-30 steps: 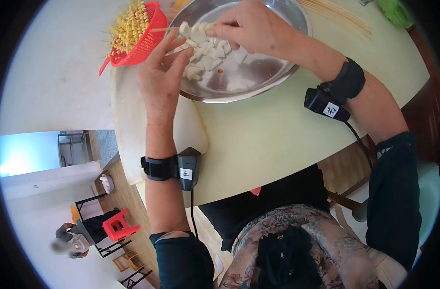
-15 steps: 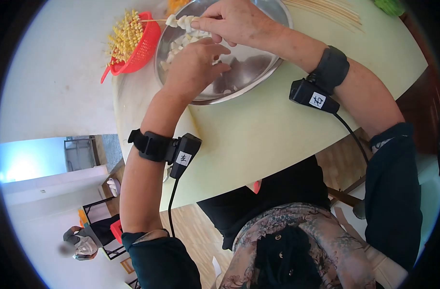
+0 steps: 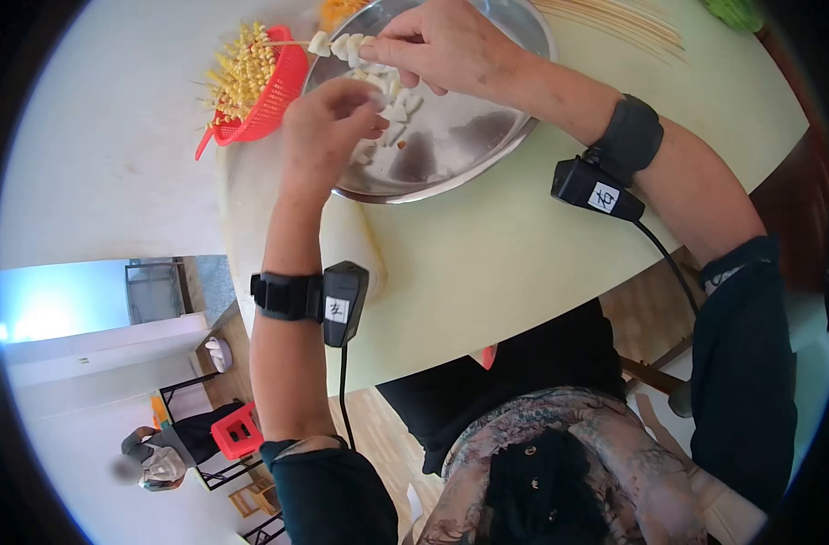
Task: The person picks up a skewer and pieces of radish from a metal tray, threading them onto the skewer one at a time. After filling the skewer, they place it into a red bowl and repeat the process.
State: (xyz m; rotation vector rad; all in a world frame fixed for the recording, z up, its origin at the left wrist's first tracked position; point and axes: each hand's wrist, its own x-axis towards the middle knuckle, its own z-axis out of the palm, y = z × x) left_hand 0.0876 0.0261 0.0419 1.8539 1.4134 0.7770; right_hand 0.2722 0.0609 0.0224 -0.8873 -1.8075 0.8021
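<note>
- A round, pale yellow-green table (image 3: pixel 523 263) carries everything.
- A wide metal basin (image 3: pixel 451 186) sits at its far side.
- A red colander (image 3: pixel 271 98) stands just left of the basin, at the table's edge.
- A white board (image 3: pixel 242 213) lies under the basin's left rim.
- Loose bamboo sticks (image 3: pixel 614 23) lie right of the basin.
- A green object (image 3: pixel 737 11) lies beyond the sticks, mostly cut off.

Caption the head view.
Right hand holds a thin wooden skewer of white chunks over a round steel basin; left hand reaches in.
</note>
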